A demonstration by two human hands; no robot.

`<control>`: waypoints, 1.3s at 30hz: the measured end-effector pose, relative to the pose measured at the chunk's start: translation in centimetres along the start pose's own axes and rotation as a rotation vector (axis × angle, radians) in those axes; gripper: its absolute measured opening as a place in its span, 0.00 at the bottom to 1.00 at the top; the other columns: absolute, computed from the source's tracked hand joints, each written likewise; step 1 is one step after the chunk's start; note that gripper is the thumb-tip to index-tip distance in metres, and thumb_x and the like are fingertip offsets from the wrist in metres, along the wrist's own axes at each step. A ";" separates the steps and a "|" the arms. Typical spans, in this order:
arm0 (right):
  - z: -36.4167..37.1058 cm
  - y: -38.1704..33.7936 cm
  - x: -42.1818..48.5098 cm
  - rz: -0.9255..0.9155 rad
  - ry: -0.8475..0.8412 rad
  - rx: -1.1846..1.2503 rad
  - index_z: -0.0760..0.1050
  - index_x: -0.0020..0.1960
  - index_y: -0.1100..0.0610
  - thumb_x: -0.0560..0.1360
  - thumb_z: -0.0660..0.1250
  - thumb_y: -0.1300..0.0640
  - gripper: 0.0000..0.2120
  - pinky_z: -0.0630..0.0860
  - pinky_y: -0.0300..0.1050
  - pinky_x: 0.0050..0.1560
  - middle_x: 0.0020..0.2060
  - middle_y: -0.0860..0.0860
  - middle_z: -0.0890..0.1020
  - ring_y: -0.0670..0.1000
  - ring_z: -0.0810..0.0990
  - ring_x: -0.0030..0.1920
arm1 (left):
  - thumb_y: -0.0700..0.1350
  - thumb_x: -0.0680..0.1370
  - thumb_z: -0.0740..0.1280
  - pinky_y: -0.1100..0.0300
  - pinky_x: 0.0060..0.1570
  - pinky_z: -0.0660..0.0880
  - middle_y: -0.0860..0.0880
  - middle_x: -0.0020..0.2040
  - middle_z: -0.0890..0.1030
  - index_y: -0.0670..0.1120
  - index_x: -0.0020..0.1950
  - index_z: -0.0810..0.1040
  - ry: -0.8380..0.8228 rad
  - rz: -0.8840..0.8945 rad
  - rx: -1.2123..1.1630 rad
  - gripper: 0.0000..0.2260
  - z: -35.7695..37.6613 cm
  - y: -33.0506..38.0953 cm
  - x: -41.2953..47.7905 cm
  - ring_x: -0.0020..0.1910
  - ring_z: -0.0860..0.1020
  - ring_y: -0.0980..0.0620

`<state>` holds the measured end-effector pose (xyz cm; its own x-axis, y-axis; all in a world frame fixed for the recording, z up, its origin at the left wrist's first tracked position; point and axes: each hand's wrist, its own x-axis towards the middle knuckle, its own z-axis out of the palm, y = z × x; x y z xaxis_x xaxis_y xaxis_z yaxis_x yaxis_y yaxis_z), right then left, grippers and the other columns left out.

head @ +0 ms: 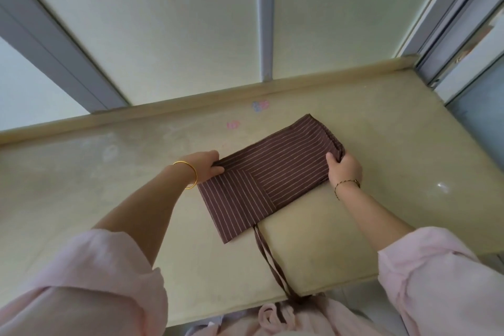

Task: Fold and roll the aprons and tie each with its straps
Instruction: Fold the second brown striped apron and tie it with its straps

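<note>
A brown apron with thin white stripes (272, 172) lies folded into a long band on the pale countertop (109, 199). My left hand (207, 165) pinches the band's left edge, fingers tucked under the fabric. At the right end, my right hand (344, 169) grips the bunched folded layers. The near-left part of the apron lies flat with its stripes running the other way. Two brown straps (268, 256) trail from the apron's near edge over the counter's front edge.
A raised lip (191, 106) runs along the back of the counter under frosted window panes. Small pink and blue stickers (260, 105) sit near the back. The counter ends at a window frame (436, 63) on the right.
</note>
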<state>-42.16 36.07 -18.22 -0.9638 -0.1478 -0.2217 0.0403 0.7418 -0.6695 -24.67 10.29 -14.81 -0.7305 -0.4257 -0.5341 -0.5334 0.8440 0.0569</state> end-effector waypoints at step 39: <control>2.3 0.7 -11.4 -0.369 -0.388 -0.124 0.79 0.58 0.62 0.77 0.58 0.71 0.15 0.68 0.37 0.63 0.58 0.54 0.79 0.51 0.75 0.61 | 0.32 0.78 0.61 0.58 0.32 0.79 0.45 0.48 0.76 0.45 0.60 0.75 -0.445 -0.038 -0.880 0.14 -1.2 3.5 -1.9 0.40 0.80 0.47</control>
<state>-30.59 36.82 -17.81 -0.7395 -0.6256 -0.2486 -0.3362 0.6631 -0.6688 -25.63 13.70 -12.60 -0.5756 -0.1335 -0.8067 -0.8118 0.2120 0.5441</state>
